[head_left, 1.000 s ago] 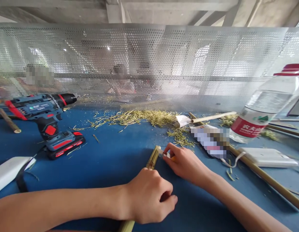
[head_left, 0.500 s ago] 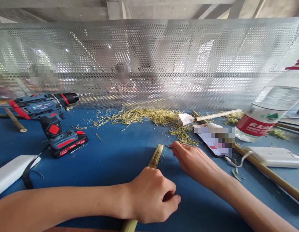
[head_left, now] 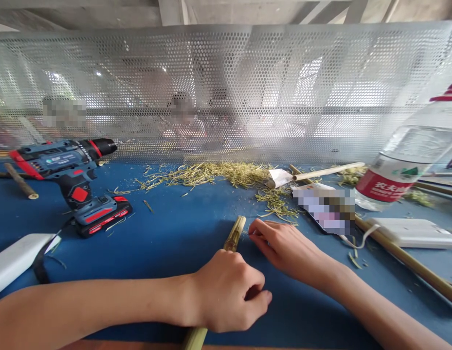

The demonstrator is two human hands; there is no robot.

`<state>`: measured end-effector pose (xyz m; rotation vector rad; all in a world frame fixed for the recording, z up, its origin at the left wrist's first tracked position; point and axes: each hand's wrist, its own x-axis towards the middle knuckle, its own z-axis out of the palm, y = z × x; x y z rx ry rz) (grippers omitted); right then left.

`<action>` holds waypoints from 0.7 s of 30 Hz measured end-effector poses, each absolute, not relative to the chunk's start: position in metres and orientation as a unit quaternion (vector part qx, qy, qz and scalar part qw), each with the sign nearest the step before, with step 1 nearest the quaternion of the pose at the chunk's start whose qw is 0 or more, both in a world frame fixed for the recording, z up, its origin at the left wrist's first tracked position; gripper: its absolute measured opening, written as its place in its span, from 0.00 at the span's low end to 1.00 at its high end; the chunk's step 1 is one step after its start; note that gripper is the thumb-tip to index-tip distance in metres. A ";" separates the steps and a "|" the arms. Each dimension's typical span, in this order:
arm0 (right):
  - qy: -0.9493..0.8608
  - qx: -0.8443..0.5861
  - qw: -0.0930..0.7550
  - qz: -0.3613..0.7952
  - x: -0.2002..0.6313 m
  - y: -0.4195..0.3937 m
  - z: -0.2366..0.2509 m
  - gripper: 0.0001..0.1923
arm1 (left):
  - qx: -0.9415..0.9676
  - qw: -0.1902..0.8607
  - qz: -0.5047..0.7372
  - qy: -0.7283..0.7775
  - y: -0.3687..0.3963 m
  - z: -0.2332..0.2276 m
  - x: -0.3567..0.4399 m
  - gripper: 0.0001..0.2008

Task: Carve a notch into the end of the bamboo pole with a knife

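A green-yellow bamboo stick lies on the blue tabletop, pointing away from me with its pale cut end at the far side. Across its middle, my left hand is closed, holding the stick down. The stick's near end shows again below my wrist. Just right of the cut end is my right hand, with thumb and forefinger pinched together. Whatever those fingertips hold is hidden or too small to make out.
A cordless drill stands at left behind a white object. Thin shavings line a perforated metal screen. On the right are a phone, a water bottle, a white power bank and a long stick.
My right hand has shifted slightly left and nearer me, beside the stick's cut end. A thin dark tip seen earlier at its fingertips no longer shows. The left hand keeps its hold.
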<state>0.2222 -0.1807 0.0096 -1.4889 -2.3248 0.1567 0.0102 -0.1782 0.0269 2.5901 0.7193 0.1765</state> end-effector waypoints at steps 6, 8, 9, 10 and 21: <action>-0.831 -0.520 0.190 0.059 0.222 -0.179 0.006 0.10 | 0.933 0.234 0.063 0.266 -0.177 0.025 0.011 0.18; -0.828 -0.525 0.188 0.058 0.222 -0.179 0.006 0.09 | 0.932 0.236 0.064 0.269 -0.177 0.024 0.011 0.18; -0.827 -0.527 0.187 0.055 0.222 -0.179 0.005 0.09 | 0.931 0.235 0.064 0.270 -0.177 0.024 0.011 0.18; -0.828 -0.527 0.186 0.051 0.222 -0.179 0.005 0.09 | 0.931 0.235 0.063 0.271 -0.177 0.024 0.011 0.18; -0.814 -0.551 0.182 0.023 0.221 -0.172 0.001 0.08 | 0.933 0.235 0.058 0.267 -0.177 0.025 0.011 0.18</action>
